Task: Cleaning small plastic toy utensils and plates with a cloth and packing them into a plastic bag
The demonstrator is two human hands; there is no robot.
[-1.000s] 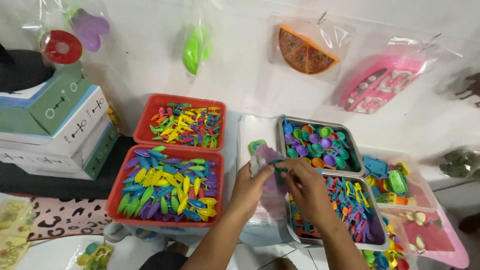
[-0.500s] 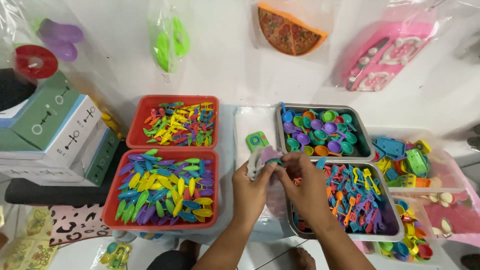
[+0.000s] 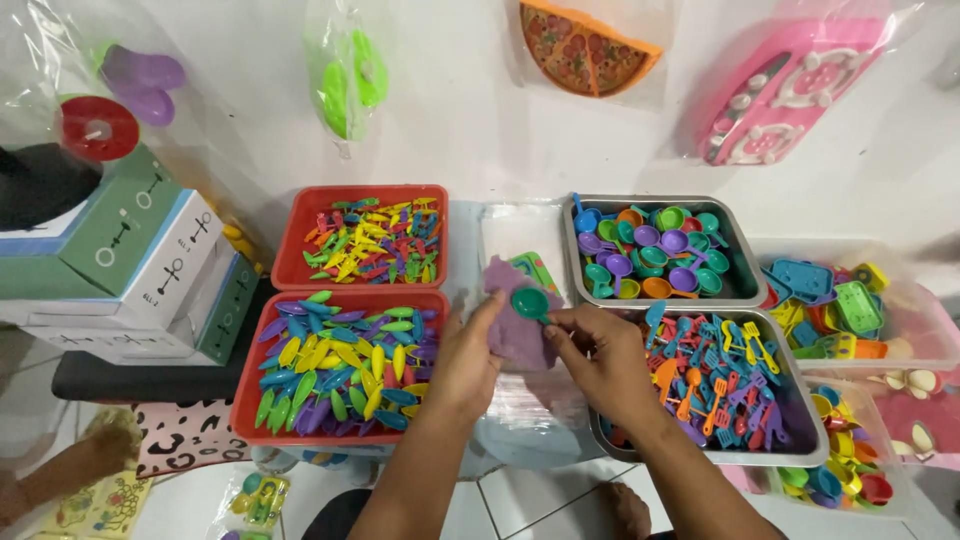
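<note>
Hands are working over a stack of clear bags [image 3: 520,400] between the trays. Right hand [image 3: 610,365] is pinching the handle of a small teal toy spoon [image 3: 529,302], bowl pointing up-left, right against a purple toy piece [image 3: 515,325]. Left hand [image 3: 468,360] is gripping that purple piece from its left side, fingers curled on its edge. Green toy block [image 3: 535,270] is lying just behind the purple piece. Red tray of leaf-shaped pieces [image 3: 340,362] is sitting left of the hands, red tray of small cutlery [image 3: 368,240] behind it. Metal tray of coloured cups [image 3: 655,250] and metal tray of mixed utensils [image 3: 715,385] are sitting to the right. Stacked boxes [image 3: 140,270] are standing far left.
</note>
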